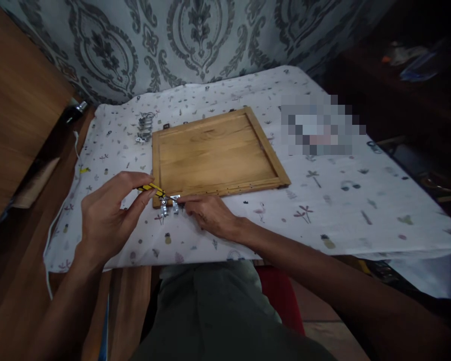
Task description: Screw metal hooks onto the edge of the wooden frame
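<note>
My left hand (110, 215) pinches a thin yellow-and-black pointed tool (153, 189) between thumb and fingers. Its slender tip points right and down, at small shiny metal brackets (175, 204) on the near left corner of a framed wooden panel (210, 155). One bracket sits beside the other, and their curved ends hang past the panel's near edge. With fingers curled and the index finger stretched to the left, my right hand (208, 213) holds the right-hand bracket against the frame. The exact contact of the tip is too small to make out. Several dark dots run along the near frame edge.
Several more metal brackets (145, 128) lie in a row beyond the panel's left corner. A printed white cloth (308, 215) covers the table. A blurred-out patch (319, 128) lies at the right. Left stands wooden furniture (18, 100), with a white cord (54, 225) along the table's side.
</note>
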`<state>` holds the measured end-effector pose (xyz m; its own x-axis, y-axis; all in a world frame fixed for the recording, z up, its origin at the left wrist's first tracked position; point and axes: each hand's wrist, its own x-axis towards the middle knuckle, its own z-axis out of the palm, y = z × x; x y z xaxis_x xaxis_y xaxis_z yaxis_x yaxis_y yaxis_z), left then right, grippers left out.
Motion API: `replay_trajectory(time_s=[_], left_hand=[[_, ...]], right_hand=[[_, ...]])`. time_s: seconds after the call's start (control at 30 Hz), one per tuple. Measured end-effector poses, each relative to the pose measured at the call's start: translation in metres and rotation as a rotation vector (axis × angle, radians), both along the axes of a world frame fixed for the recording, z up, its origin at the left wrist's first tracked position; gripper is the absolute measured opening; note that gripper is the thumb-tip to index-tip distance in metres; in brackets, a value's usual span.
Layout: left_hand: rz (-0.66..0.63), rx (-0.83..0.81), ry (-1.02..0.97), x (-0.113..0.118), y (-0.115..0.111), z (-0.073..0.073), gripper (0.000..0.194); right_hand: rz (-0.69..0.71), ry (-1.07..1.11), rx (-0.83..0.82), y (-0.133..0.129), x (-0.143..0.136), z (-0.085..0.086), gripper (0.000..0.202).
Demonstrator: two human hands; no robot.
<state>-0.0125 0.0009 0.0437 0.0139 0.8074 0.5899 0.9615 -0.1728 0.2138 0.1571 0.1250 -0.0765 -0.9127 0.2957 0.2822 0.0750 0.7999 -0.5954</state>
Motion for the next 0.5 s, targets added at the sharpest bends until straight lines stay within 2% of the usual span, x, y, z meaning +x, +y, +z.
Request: replay_trajectory(time_s=[0.23, 0.5], left_hand=[[-0.008, -0.032, -0.039, -0.0001, 0.0003, -0.0011, 0.014], [0.083, -0.048, -0.141, -0.0015, -0.0007, -0.0058, 0.018]], right_hand=[[-0.007, 0.010, 0.013, -0.0001, -0.0005, -0.0024, 0.034], [0.000, -0.004, -0.012, -0.0001, 0.0007, 0.0011, 0.035]])
